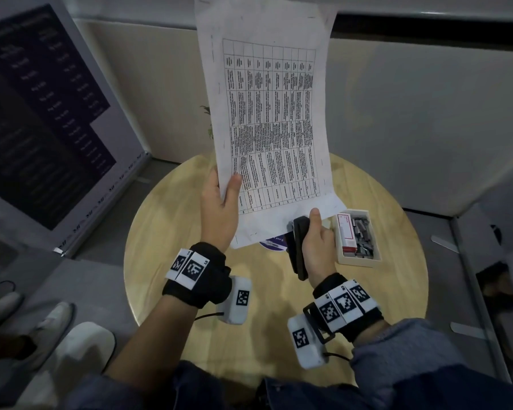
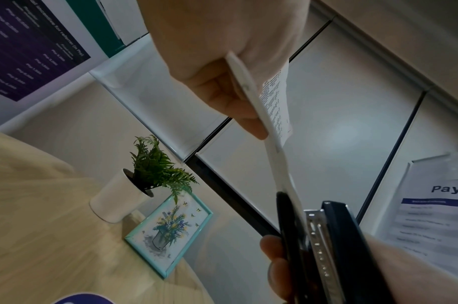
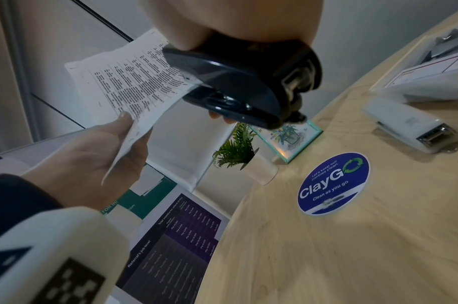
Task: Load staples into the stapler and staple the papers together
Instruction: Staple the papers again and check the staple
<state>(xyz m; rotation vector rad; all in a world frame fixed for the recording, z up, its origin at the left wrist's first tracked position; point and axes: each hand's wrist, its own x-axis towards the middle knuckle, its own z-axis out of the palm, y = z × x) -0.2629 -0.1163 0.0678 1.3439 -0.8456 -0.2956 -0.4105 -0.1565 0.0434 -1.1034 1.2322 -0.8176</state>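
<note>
My left hand pinches the lower left edge of the printed papers, holding them upright above the round wooden table. My right hand grips a black stapler whose mouth sits over the papers' lower corner. In the left wrist view the papers run edge-on down into the stapler, its metal staple channel visible. In the right wrist view the stapler clamps over the papers, with my left hand below.
A white tray with a red-and-white staple box and loose staples sits right of my right hand. A white stapler, a blue round sticker, a potted plant and a framed picture are on the table.
</note>
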